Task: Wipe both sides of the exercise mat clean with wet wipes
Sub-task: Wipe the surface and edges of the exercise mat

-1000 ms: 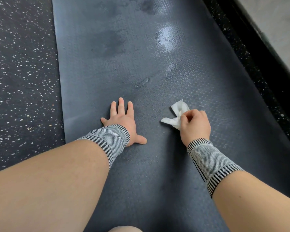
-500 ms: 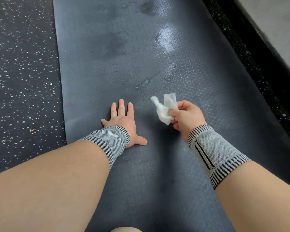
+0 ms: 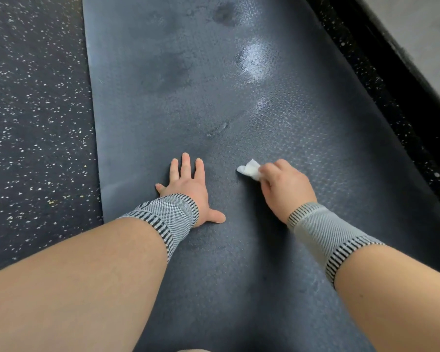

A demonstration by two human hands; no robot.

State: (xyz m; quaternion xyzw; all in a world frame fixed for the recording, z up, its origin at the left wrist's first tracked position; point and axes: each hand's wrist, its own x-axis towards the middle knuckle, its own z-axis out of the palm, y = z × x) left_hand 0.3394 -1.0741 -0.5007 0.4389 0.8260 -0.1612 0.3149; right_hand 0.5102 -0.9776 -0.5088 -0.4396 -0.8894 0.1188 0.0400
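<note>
head view: the dark grey textured exercise mat (image 3: pixel 239 102) lies flat on speckled floor; the left hand (image 3: pixel 188 184) presses it, fingers spread, while the right hand (image 3: pixel 282 184) pinches a crumpled white wet wipe (image 3: pixel 249 168). so small a wad could miss patches or slip free.

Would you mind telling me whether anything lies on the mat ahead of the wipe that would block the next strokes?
Nothing visible does. The right hand pinches the wet wipe on the mat, and the stretch ahead is bare apart from smudges and a wet sheen. The left hand rests flat to the side, out of that path.
</note>
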